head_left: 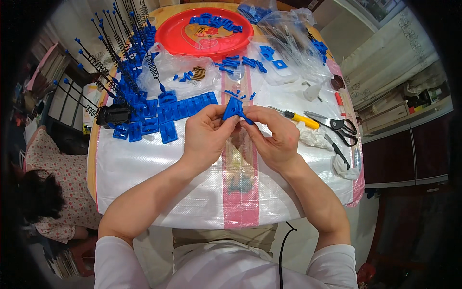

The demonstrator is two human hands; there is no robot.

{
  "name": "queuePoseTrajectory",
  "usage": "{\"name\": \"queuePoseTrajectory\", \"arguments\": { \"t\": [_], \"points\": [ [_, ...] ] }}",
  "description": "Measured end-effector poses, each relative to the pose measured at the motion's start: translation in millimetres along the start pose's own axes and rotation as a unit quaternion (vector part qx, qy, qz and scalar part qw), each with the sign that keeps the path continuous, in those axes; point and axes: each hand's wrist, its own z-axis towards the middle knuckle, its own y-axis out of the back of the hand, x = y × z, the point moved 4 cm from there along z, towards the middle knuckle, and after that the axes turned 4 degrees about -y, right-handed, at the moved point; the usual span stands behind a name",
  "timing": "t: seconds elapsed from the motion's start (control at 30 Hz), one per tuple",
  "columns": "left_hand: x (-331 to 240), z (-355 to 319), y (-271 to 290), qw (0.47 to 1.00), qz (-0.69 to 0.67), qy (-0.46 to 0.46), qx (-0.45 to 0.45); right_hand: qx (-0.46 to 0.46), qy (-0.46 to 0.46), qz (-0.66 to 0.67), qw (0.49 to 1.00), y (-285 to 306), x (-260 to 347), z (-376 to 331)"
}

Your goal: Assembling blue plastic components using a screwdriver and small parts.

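Both my hands meet over the middle of the table and hold one small blue plastic piece [233, 109] between their fingertips. My left hand [204, 137] pinches its left side. My right hand [274, 137] grips its right end, where a thin blue pin sticks out. A row of flat blue plastic brackets [180, 108] lies just behind my left hand. Further left stand several finished blue pieces with black springs and rods [118, 62].
A red round tray [168, 33] with blue parts sits at the back. Clear plastic bags [288, 43] of blue parts lie behind. A yellow-handled screwdriver [298, 117], black scissors [339, 126] and crumpled tissue [313, 137] lie to the right. Another person sits low at the left.
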Motion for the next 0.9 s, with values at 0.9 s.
{"name": "queuePoseTrajectory", "arguments": {
  "t": [0.9],
  "points": [
    [-28, -5, -3, 0.904, 0.301, -0.302, -0.011, -0.011, -0.066, -0.007, 0.998, -5, 1, -3]
  ]
}}
